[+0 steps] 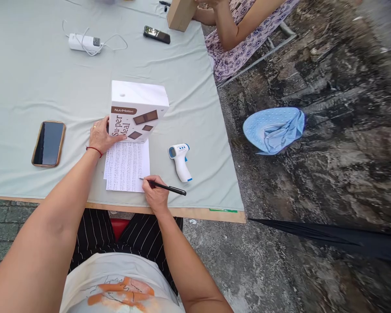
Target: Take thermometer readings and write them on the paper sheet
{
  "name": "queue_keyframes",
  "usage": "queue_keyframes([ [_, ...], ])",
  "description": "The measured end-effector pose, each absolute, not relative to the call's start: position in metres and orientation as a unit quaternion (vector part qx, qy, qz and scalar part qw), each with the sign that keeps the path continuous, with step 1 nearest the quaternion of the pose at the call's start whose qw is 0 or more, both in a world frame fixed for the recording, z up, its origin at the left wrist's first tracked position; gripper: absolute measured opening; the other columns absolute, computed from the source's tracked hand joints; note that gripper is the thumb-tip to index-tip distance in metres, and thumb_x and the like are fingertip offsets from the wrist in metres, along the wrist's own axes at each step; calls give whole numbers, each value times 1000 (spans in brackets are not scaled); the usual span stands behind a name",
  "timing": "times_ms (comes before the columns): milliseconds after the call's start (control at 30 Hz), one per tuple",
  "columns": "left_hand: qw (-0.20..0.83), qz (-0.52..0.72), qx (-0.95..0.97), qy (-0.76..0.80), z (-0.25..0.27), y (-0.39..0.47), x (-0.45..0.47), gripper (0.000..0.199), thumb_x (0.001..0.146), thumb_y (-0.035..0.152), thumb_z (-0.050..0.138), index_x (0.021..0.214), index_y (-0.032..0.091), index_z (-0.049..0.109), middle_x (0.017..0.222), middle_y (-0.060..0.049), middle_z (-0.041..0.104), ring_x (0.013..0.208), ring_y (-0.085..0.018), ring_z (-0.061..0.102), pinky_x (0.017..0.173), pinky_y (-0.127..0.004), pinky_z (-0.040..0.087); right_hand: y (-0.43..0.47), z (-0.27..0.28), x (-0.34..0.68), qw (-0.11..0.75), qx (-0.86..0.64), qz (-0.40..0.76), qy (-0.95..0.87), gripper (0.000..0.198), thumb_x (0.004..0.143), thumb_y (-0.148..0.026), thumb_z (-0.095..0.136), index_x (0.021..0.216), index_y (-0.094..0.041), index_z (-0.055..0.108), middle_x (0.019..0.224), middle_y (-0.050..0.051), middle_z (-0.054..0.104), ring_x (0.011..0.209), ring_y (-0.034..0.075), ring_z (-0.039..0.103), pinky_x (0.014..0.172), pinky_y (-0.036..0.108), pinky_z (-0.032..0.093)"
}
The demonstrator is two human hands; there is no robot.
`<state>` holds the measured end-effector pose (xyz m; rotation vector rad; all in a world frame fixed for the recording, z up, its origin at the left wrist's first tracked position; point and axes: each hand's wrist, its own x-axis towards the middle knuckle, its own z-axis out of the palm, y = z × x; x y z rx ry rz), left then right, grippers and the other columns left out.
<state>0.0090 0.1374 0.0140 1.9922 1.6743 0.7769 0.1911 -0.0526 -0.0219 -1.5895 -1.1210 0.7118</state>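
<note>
My left hand [101, 135] grips the lower left edge of an upright white box [138, 111] with brown "NutriMotion" print, its thumb lying across the front. Under and in front of the box lie sheets of paper [125, 167] covered in rows of small handwriting. A black pen [169, 188] is pinched in my right hand [156, 194], its tip at the right side of the lower sheet. To the right of the papers rests a white and blue infrared thermometer [180, 161].
A smartphone [48, 143] lies left of my left hand. Farther back are a white device with a cable [84, 43] and a dark handheld device [157, 34]. Another person's arm [230, 30] is beside a cardboard box [181, 15]. A blue cap [273, 129] lies on the ground.
</note>
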Motion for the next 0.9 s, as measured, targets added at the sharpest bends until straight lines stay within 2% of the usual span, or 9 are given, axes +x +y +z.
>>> queue_keyframes([
  [300, 202, 277, 719, 605, 13, 137, 9, 73, 62, 58, 81, 122, 25, 56, 118, -8, 66, 122, -35, 54, 103, -49, 42, -52, -20, 197, 480, -653, 285, -511, 11, 76, -31, 56, 71, -23, 60, 60, -4, 58, 57, 13, 50, 59, 29, 44],
  [900, 207, 279, 712, 610, 12, 139, 9, 71, 60, 56, 83, 120, 27, 58, 116, -7, 67, 121, -35, 54, 103, -50, 43, -52, -21, 196, 497, -653, 295, -489, 11, 74, -31, 55, 69, -23, 60, 58, -5, 55, 55, 13, 48, 57, 28, 42],
])
